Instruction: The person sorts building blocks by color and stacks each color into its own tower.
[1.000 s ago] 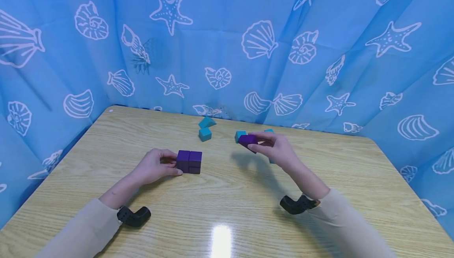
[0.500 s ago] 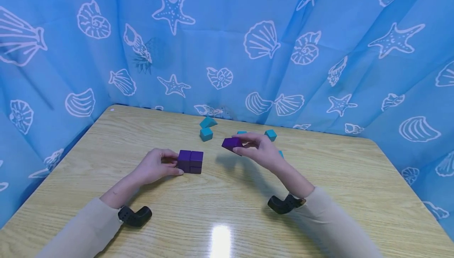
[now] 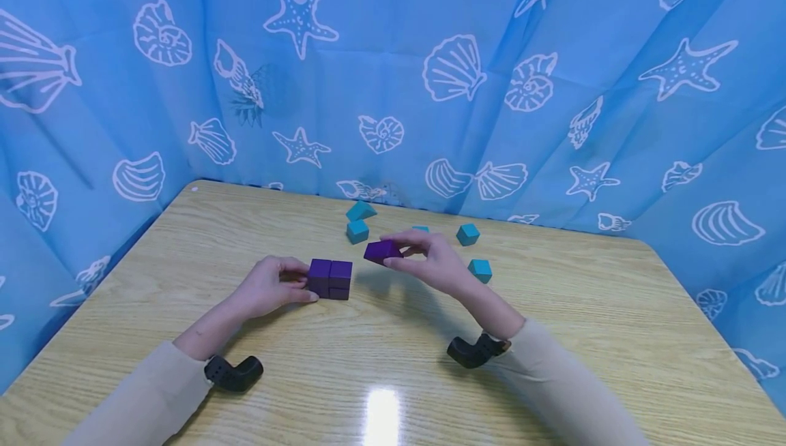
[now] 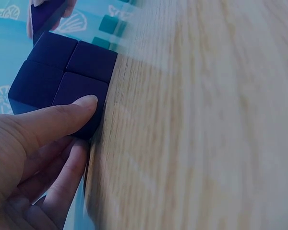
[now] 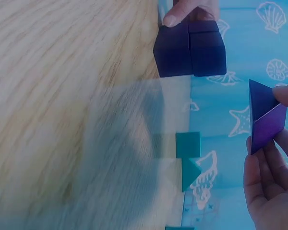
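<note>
Several purple blocks [image 3: 336, 275], stacked two high and two wide, stand flush on the wooden table. My left hand [image 3: 270, 290] grips the left end of this stack; in the left wrist view its thumb [image 4: 69, 115] lies on a lower block [image 4: 81, 91]. My right hand [image 3: 432, 262] pinches a purple triangular block [image 3: 379, 252] between thumb and fingers. That block is held in the air, to the right of the stack and apart from it. Its wedge shape with a slanted face shows in the right wrist view, where the purple wedge [image 5: 269, 125] is tilted.
Behind the hands lie a teal triangular block [image 3: 361, 211] and a teal cube [image 3: 357, 231]. Another teal block [image 3: 420, 228] is mostly hidden by my right hand. Two more teal blocks [image 3: 468, 234] sit to the right. A blue shell-print curtain [image 3: 368, 78] borders the table [image 3: 319, 371].
My right hand has moved left with the purple triangular block, closer to the stack, uncovering teal blocks on the right. The left hand and the stacked blocks have stayed in place.
</note>
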Demonstrator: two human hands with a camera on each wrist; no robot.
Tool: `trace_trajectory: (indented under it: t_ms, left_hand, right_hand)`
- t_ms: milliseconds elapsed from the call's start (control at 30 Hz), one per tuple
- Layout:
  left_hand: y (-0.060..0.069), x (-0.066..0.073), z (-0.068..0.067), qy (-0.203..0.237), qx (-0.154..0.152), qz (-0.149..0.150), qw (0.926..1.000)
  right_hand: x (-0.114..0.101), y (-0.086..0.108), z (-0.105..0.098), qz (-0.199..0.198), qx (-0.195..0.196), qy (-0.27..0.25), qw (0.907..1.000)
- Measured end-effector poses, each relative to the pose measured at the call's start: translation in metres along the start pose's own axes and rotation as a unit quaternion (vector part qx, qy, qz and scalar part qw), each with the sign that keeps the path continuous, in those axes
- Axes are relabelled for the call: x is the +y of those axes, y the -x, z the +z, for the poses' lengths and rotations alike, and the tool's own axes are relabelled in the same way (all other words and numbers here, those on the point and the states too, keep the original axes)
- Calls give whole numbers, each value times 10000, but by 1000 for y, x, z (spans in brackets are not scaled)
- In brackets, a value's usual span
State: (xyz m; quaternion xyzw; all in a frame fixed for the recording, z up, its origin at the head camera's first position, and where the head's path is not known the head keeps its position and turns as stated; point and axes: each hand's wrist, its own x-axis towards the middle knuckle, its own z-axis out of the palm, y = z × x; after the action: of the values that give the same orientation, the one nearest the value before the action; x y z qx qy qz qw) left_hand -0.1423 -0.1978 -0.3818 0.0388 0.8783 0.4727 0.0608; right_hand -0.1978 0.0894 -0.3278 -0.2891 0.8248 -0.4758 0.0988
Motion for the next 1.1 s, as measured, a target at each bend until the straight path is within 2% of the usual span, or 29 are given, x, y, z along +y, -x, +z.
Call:
trace_trajectory:
  t_ms: [200,400,700,1100]
  left_hand:
    - [-1,0,1,3,26,144,9999]
    - [-2,0,2,31,18,128,9999]
    - [-1,-3,1,73,3,163,9998]
    - [-2,-4,0,9,32,204,9998]
  right_hand:
    - [1,-5,7,-256,-31,-158,9995]
    - [0,-10,17,-501,-90,-132,9986]
    - [-8,-18,33,-723,-270,6,9970]
    - [-16,-27,43,-965,-389,97,9945]
